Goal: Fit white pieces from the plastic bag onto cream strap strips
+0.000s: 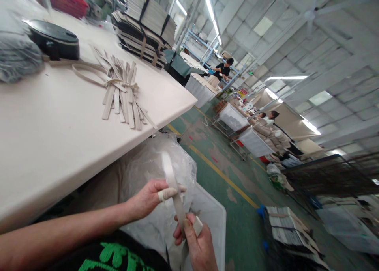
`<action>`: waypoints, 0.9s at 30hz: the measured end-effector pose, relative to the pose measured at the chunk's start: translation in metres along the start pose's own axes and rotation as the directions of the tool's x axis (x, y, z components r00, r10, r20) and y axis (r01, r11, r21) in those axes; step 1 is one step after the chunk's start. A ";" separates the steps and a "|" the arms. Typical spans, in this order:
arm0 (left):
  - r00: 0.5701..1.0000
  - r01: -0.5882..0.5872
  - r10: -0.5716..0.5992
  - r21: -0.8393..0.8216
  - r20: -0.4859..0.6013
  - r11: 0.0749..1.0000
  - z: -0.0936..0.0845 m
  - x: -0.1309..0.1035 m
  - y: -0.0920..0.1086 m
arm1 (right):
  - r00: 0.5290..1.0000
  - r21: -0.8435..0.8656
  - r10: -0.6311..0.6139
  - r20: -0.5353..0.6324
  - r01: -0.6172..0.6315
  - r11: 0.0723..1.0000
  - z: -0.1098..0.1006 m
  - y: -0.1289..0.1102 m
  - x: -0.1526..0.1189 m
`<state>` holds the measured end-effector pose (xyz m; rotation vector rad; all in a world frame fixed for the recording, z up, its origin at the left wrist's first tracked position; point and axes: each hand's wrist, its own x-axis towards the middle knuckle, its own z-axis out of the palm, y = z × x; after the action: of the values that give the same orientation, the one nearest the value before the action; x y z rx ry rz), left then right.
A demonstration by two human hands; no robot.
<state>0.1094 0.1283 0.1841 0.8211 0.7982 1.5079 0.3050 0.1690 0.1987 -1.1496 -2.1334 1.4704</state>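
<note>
A pale fabric strip (178,204) runs between my two hands, over a bin lined with clear plastic. My left hand (154,196), a finger covered in a cream finger cot or tape, pinches the strip near its middle. Lower down, my right hand (197,237) is closed on the strip's lower part, thumb on top; a cream band wraps one of its fingers. The strip's upper end curves up free. On the table lies a tied bundle of similar beige strips (126,93), with a loop trailing to the left.
The pale table (59,144) fills the left, holding a black round container (55,38), grey yarn-like material (17,56) and strapped fabric stacks (145,30). Below my hands sits a white plastic bin (219,223). Green floor, carts and several people are farther right.
</note>
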 end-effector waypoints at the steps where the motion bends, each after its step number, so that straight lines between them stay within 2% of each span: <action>1: 0.998 -0.013 0.015 0.031 -0.056 0.999 -0.003 0.001 0.000 | 1.000 -0.006 0.009 0.012 -0.009 1.000 -0.001 0.002 0.000; 3: 0.999 -0.004 0.005 0.034 -0.037 0.999 -0.004 -0.001 -0.002 | 1.000 -0.019 0.029 0.005 -0.029 0.999 0.000 0.003 0.000; 6: 0.985 0.041 -0.034 -0.037 0.171 0.998 0.002 -0.006 -0.007 | 0.998 -0.031 0.020 -0.057 -0.022 0.999 0.004 0.002 0.001; 7: 0.978 0.037 -0.029 -0.037 0.206 0.999 0.002 -0.006 -0.008 | 0.998 -0.030 0.014 -0.066 -0.016 0.999 0.005 0.001 0.002; 9: 0.991 -0.019 0.016 0.018 0.132 1.000 -0.003 -0.005 -0.007 | 0.999 -0.019 0.009 -0.044 -0.009 1.000 0.006 0.001 0.002; 12: 0.990 -0.072 0.086 0.130 -0.109 0.989 -0.018 -0.001 -0.001 | 1.000 -0.006 0.024 0.014 -0.024 1.000 0.004 0.003 0.000; 14: 0.987 -0.063 0.083 0.141 -0.141 0.988 -0.021 -0.001 0.001 | 0.999 -0.021 0.041 0.020 -0.040 0.999 0.005 0.003 -0.001; 15: 0.993 -0.053 0.066 0.124 -0.101 0.991 -0.019 -0.002 0.000 | 0.999 -0.032 0.042 0.012 -0.042 0.999 0.007 0.002 0.000; 17: 0.998 -0.029 0.025 0.076 0.051 0.997 -0.010 -0.008 -0.004 | 0.999 -0.047 0.026 -0.018 -0.027 0.999 0.011 -0.002 0.002; 19: 0.974 -0.008 -0.005 0.057 0.226 0.998 -0.001 -0.014 -0.006 | 0.999 -0.040 0.000 -0.040 -0.001 0.999 0.014 -0.006 0.004; 20: 0.963 -0.020 0.000 0.071 0.269 0.997 0.001 -0.016 -0.005 | 0.999 -0.029 -0.010 -0.033 0.010 1.000 0.015 -0.007 0.004; 21: 0.965 -0.051 0.023 0.101 0.261 0.994 0.000 -0.016 -0.003 | 1.000 -0.019 -0.015 -0.015 0.015 1.000 0.014 -0.007 0.004; 22: 0.976 -0.094 0.063 0.140 0.209 0.986 -0.003 -0.016 -0.001 | 1.000 -0.010 -0.014 0.010 0.014 1.000 0.013 -0.006 0.003; 25: 0.981 -0.179 0.191 0.285 -0.015 0.942 -0.016 -0.014 0.008 | 0.999 -0.014 0.012 0.043 -0.012 1.000 0.008 -0.001 0.000; 27: 0.978 -0.183 0.204 0.314 -0.038 0.932 -0.019 -0.013 0.010 | 0.999 -0.024 0.023 0.026 -0.022 0.999 0.008 0.000 -0.002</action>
<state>0.0894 0.1136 0.1822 1.1115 1.0482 1.6145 0.3013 0.1628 0.1959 -1.1724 -2.1679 1.4816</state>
